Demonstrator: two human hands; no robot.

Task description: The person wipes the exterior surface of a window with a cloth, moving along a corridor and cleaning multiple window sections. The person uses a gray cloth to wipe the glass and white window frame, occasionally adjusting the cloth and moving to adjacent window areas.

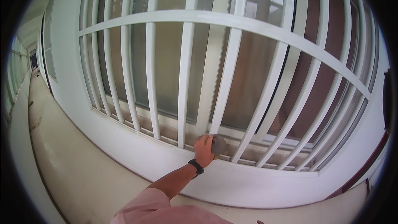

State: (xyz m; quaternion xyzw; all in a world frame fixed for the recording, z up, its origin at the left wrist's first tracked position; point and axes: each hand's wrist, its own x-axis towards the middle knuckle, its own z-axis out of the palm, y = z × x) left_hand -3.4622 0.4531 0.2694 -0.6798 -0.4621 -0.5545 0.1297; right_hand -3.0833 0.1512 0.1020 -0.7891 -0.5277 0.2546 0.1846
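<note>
My left hand (203, 150), with a black watch (197, 167) on its wrist, is closed on a crumpled grey cloth (219, 144). Hand and cloth are at the foot of a white window bar (226, 84), just above the sill (248, 156). The cloth hides the bar's lower end. A small yellowish patch (216, 156) shows under the cloth; I cannot tell what it is. Brownish dirt marks the sill behind the bars. My right hand is out of view.
A white crossbar (192, 15) spans the upright bars. Behind them are sliding window panes (168, 68) in pale frames. Below the sill is a white wall (248, 186). A pale tiled corridor floor (77, 161) runs off to the left, beside a low wall (23, 137) with a railing.
</note>
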